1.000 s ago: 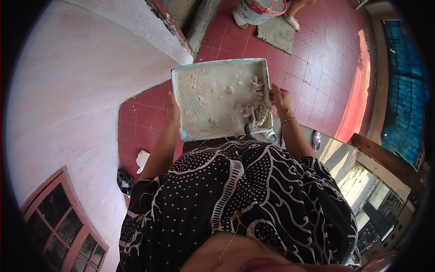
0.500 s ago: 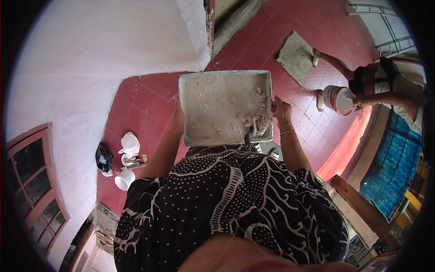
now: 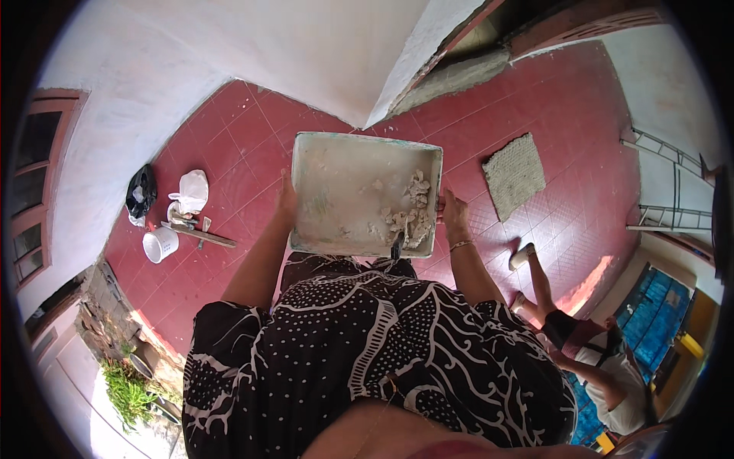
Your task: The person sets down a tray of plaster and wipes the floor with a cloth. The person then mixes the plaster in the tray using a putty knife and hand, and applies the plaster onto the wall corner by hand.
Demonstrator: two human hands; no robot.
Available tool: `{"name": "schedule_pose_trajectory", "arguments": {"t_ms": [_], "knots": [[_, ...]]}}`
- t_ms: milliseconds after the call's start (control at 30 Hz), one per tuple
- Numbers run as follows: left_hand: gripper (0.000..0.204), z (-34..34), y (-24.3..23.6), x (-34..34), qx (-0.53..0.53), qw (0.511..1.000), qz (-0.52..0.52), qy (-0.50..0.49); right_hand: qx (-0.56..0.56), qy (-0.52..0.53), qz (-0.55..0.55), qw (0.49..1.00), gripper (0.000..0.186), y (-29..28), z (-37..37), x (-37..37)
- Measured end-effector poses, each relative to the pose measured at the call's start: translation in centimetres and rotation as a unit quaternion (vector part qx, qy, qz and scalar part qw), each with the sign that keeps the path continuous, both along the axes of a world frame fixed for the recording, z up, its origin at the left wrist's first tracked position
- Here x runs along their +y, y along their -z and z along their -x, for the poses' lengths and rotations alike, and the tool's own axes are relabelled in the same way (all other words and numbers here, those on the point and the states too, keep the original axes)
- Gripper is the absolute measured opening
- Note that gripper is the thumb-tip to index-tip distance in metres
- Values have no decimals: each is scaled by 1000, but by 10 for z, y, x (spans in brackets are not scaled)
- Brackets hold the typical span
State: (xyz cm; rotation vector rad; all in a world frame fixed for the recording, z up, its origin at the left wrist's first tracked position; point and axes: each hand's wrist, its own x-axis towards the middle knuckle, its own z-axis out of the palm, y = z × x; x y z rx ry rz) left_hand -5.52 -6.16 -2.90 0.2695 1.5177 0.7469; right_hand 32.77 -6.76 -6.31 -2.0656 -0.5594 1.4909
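Head view: both hands, left (image 3: pixel 287 200) and right (image 3: pixel 453 216), grip the tray (image 3: pixel 336 183) at its side rims, held before the waist. Since earlier frames, surroundings have rotated; plaster lumps (image 3: pixel 409 218) remain at the right side, grip unchanged.

Tray (image 3: pixel 336 164) matt, plaster-crusted, perhaps plastic; floor tiles (image 3: pixel 252 130) smooth; mat (image 3: pixel 514 174) coarse.

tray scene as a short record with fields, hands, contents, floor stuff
tray: shallow, pale, held level at both side edges
left hand: grips left edge
right hand: grips right edge
contents: pale lumps piled at the right side
floor: red tiles, with a white cup, a mat
nearby: another person, bent over
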Motion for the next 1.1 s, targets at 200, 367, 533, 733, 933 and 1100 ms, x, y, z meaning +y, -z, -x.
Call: {"name": "schedule_pose_trajectory", "arguments": {"t_ms": [200, 367, 533, 733, 933, 1100], "knots": [[83, 0, 76, -75, 31, 990, -23, -133, 4, -152, -11, 988, 43, 18, 13, 27], [87, 46, 122, -142, 49, 979, -20, -199, -36, -247, -28, 968, 46, 87, 77, 6], [82, 135, 177, -256, 64, 966, -31, -247, -32, -278, 2, 960, 43, 85, 186, -47], [92, 209, 168, -353, 173, 944, 66, -272, -50, -296, 1, 954, 46, 81, 289, -127], [90, 303, 135, -408, 147, 935, 65, -316, -63, -306, -3, 950, 45, 68, 402, -177], [95, 352, 211, -430, 192, 918, 80, -338, -32, -350, -7, 936, 43, 142, 464, -167]]}}
